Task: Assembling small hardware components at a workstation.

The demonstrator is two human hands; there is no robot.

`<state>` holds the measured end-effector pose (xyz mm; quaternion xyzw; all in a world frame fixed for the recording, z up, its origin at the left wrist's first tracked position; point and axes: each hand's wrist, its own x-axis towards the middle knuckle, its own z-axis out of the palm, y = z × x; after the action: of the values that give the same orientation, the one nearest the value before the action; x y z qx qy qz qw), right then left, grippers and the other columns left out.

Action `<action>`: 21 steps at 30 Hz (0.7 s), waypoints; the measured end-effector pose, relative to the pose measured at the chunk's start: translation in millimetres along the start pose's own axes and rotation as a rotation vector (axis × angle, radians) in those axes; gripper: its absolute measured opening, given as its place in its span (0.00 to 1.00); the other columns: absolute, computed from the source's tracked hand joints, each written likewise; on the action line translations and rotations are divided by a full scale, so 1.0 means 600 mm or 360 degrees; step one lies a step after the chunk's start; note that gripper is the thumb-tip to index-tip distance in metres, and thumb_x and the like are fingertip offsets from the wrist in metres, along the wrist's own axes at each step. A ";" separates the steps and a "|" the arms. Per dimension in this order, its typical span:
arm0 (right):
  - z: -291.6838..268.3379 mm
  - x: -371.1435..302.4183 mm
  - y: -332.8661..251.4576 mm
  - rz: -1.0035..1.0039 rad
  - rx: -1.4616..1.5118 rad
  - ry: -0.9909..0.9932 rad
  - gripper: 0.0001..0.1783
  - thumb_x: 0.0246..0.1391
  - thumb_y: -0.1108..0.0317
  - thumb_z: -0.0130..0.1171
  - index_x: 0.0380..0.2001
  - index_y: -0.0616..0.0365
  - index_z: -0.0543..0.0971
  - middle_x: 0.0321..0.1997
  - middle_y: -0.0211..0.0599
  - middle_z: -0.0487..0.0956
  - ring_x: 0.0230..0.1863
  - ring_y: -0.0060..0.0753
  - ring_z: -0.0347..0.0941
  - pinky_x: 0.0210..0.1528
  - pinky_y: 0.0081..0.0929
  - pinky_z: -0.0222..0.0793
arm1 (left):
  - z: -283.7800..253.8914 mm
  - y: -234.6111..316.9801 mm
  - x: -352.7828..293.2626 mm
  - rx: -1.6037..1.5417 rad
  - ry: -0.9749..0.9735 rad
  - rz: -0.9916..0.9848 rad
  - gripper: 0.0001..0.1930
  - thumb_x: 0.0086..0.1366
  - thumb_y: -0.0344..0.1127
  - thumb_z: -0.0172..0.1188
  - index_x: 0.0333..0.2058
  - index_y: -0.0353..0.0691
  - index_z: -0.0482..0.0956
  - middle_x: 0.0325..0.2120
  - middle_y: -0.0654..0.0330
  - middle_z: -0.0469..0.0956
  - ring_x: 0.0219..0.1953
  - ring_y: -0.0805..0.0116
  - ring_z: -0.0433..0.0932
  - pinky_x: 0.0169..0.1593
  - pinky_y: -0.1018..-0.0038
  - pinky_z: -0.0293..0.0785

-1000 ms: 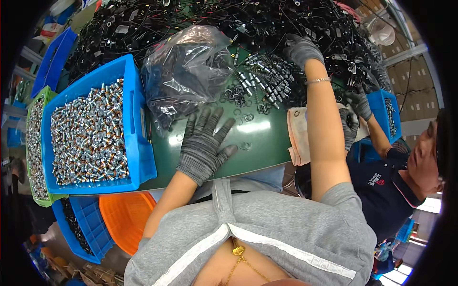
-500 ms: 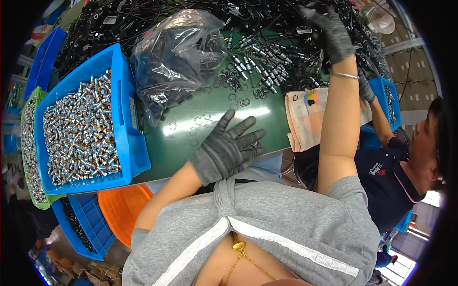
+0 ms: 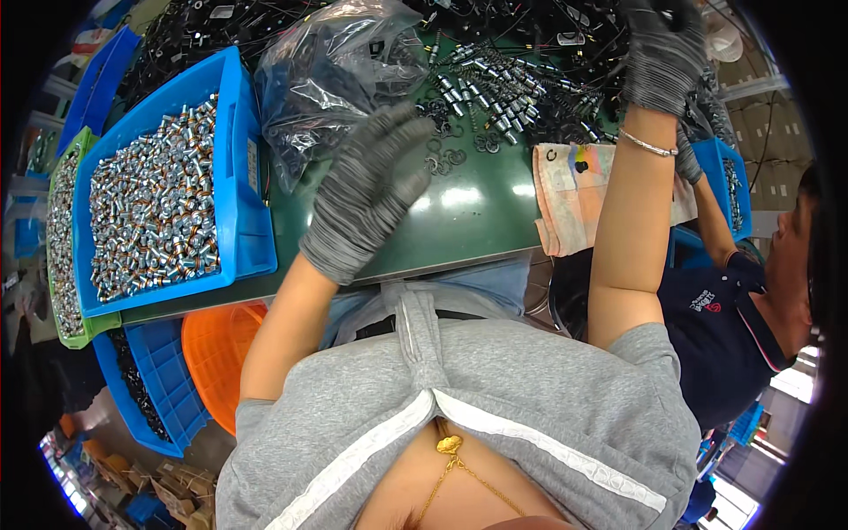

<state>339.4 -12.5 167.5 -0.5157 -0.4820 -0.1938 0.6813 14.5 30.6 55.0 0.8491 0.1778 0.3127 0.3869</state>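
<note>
My left hand (image 3: 371,190), in a grey striped glove, is over the green tabletop (image 3: 468,225) beside a clear plastic bag (image 3: 331,79) of dark parts. Its fingers stretch away from me with the thumb apart, and nothing shows in them. Just right of the fingertips lie small dark C-shaped clips (image 3: 446,159). At the far right my gloved right hand (image 3: 667,62) reaches to a heap of black parts with wires (image 3: 530,18); its fingers are blurred and partly cut off by the picture's edge. Between the hands lies a pile of silver cylindrical parts and springs (image 3: 499,93).
A blue bin (image 3: 243,177) full of small metal fittings stands at the left, beside a green tray (image 3: 79,327). An orange tub (image 3: 212,362) is below the table edge. At the right are a folded cloth (image 3: 565,203) and a co-worker's arm (image 3: 711,212) by another blue bin (image 3: 742,181).
My left hand has moved away from the near table edge, up toward the plastic bag. My right hand has shifted right, farther over the wired parts. The whole view has shifted slightly.
</note>
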 end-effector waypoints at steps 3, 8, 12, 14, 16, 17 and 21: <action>-0.016 0.036 -0.056 -0.0466 -0.0157 -0.0096 0.18 0.48 0.77 0.70 0.43 0.54 0.78 0.37 0.25 0.78 0.35 0.17 0.72 0.39 0.17 0.71 | -0.008 -0.014 0.000 -0.0555 0.0041 -0.0259 0.26 0.64 0.44 0.62 0.59 0.42 0.74 0.57 0.53 0.74 0.60 0.58 0.71 0.64 0.64 0.66; -0.009 0.006 -0.228 -0.0076 0.0600 -0.0462 0.21 0.51 0.76 0.68 0.49 0.55 0.77 0.37 0.28 0.79 0.36 0.17 0.75 0.38 0.15 0.75 | -0.002 0.018 0.022 -0.0481 0.0489 0.0105 0.28 0.62 0.39 0.66 0.60 0.40 0.72 0.56 0.51 0.75 0.60 0.58 0.71 0.64 0.63 0.65; 0.022 -0.006 -0.188 -0.0088 0.1058 -0.0999 0.29 0.53 0.63 0.70 0.56 0.58 0.73 0.47 0.39 0.80 0.45 0.28 0.79 0.49 0.23 0.81 | -0.008 0.066 0.099 0.0078 0.1051 0.1106 0.29 0.64 0.48 0.64 0.60 0.42 0.71 0.58 0.53 0.73 0.60 0.59 0.71 0.60 0.62 0.72; 0.088 -0.063 -0.189 -0.0243 0.1040 -0.0892 0.32 0.53 0.60 0.70 0.58 0.59 0.72 0.50 0.41 0.79 0.48 0.31 0.78 0.53 0.26 0.80 | -0.013 0.106 0.112 -0.0346 0.0990 0.1011 0.29 0.65 0.44 0.63 0.61 0.41 0.69 0.59 0.51 0.71 0.59 0.58 0.72 0.59 0.63 0.73; 0.090 -0.086 -0.196 0.0025 0.1034 -0.1090 0.34 0.52 0.61 0.71 0.59 0.59 0.71 0.52 0.40 0.78 0.51 0.33 0.77 0.54 0.28 0.79 | -0.007 0.138 0.127 -0.1267 0.0789 0.0830 0.29 0.66 0.38 0.62 0.63 0.40 0.64 0.61 0.49 0.67 0.56 0.57 0.75 0.57 0.65 0.77; 0.089 -0.095 -0.199 0.0162 0.1031 -0.1188 0.34 0.51 0.62 0.71 0.60 0.59 0.70 0.53 0.40 0.78 0.52 0.34 0.76 0.54 0.28 0.78 | -0.005 0.120 0.121 -0.1262 0.0783 0.0825 0.29 0.66 0.38 0.62 0.63 0.40 0.64 0.61 0.49 0.67 0.56 0.57 0.75 0.57 0.65 0.77; 0.077 -0.093 -0.205 0.0610 0.1147 -0.1316 0.39 0.48 0.65 0.74 0.62 0.60 0.68 0.56 0.38 0.75 0.55 0.32 0.74 0.53 0.29 0.76 | -0.033 0.060 0.128 -0.0613 0.0808 0.1095 0.21 0.62 0.27 0.65 0.52 0.40 0.71 0.55 0.53 0.72 0.56 0.63 0.74 0.59 0.67 0.75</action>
<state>198.8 -32.6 183.2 -0.3621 -0.6417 0.3268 0.5919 60.5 60.0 122.9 0.6681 -0.0863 0.6479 0.3556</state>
